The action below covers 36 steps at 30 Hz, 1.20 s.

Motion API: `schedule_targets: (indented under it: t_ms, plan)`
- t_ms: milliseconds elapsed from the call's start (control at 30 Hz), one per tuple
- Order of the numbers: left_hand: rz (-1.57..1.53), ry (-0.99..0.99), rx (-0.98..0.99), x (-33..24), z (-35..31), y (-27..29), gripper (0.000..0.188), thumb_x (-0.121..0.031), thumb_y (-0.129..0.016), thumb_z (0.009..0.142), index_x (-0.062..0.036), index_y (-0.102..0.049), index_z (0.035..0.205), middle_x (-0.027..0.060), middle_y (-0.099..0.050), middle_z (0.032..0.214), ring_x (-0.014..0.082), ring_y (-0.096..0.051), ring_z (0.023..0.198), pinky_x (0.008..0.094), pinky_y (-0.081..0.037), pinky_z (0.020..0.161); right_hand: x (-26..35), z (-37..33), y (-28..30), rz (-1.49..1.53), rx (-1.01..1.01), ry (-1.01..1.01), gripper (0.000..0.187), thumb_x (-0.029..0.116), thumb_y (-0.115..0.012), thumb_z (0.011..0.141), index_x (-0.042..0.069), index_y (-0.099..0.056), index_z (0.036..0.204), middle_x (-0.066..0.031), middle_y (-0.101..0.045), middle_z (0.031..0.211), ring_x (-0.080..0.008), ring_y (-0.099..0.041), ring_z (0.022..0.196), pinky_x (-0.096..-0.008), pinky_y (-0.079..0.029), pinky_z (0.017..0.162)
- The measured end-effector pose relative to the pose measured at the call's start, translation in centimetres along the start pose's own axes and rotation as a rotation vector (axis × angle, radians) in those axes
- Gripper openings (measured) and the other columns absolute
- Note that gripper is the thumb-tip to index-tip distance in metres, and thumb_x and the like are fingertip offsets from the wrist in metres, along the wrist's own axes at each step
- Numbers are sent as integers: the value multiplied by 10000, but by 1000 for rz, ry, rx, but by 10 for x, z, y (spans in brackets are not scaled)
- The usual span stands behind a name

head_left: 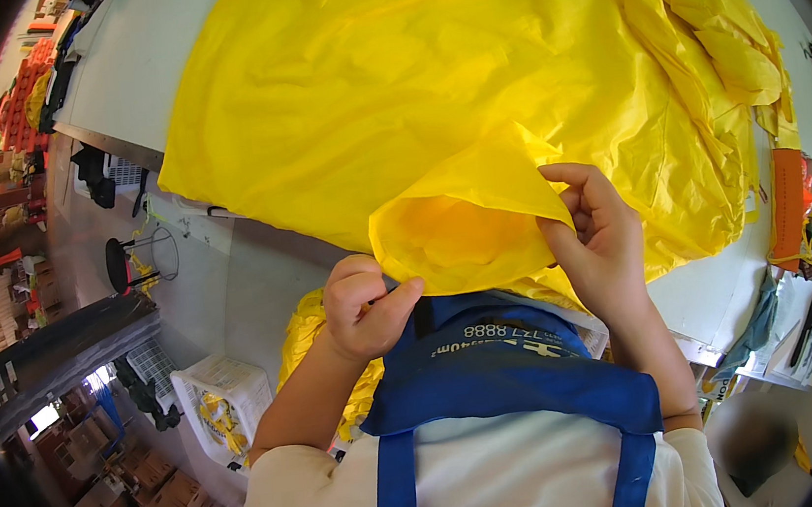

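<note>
A large piece of thin, shiny yellow cloth (388,77) spreads over a pale table (125,70). Its near end forms a wide, tube-like opening (454,239), held up in front of my blue apron (498,372). At the left corner of this opening, my left hand (364,307) pinches the rim between thumb and fingers. My right hand (600,233) grips the opposite side, its thumb toward the inside and its fingers curled. The opening gapes between both hands, showing the lighter inner face. More yellow cloth (301,339) hangs below the table edge beside my left forearm.
A white plastic basket (230,411) with yellow scraps stands on the floor at left, near a round black stool (120,264). Crumpled yellow cloth (718,23) lies at the far right of the table. An orange box (785,204) sits by the right edge. A blurred person (757,439) is at lower right.
</note>
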<state>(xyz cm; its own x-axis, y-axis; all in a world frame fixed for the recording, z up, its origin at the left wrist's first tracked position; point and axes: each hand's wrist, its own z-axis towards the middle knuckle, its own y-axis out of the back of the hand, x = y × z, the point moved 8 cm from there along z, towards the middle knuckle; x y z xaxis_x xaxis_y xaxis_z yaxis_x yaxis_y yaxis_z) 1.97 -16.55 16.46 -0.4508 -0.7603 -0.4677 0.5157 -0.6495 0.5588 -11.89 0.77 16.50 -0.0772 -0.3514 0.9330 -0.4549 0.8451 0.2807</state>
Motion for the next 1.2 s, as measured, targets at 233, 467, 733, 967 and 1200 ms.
schedule_targets:
  t_ms: [233,467,733,967,1200]
  plan:
    - [-23,72,35,5,-1,0,287,61,-707,654,-94,-630,883,49,-462,811,217,-479,658,282,-406,563,3,-10,-1,-143,-35,228,319,-10,-607,779,8,-548,1092,-45,-543,657,-101,-512,547,-223,-438,530]
    - [-349,962,94,46,-19,-31,97,-33,-624,821,-14,-619,916,78,-616,765,147,-589,624,237,-471,588,-43,-15,44,15,91,146,416,117,-661,819,53,-518,1204,-99,-596,860,-163,-601,738,-267,-480,635]
    - [-574,976,239,11,22,-114,175,34,-599,833,4,-563,1001,59,-599,764,102,-590,660,217,-493,638,-335,-94,461,-718,-1218,-323,365,22,-505,836,29,-533,1200,-165,-570,1164,-317,-545,1062,-384,-443,888]
    - [-662,1181,246,-25,34,-161,290,77,-602,797,26,-567,1081,71,-590,782,128,-592,678,242,-508,660,-426,-16,587,-1158,-890,-273,544,67,-483,846,64,-338,1371,-189,-421,1359,-347,-453,1203,-428,-393,982]
    - [-866,1272,225,-46,51,-204,382,42,-636,805,26,-544,1175,86,-617,806,149,-619,725,250,-516,680,-460,-53,644,-1194,-804,-315,263,187,-486,876,8,-631,1005,-220,-657,930,-351,-641,900,-439,-508,736]
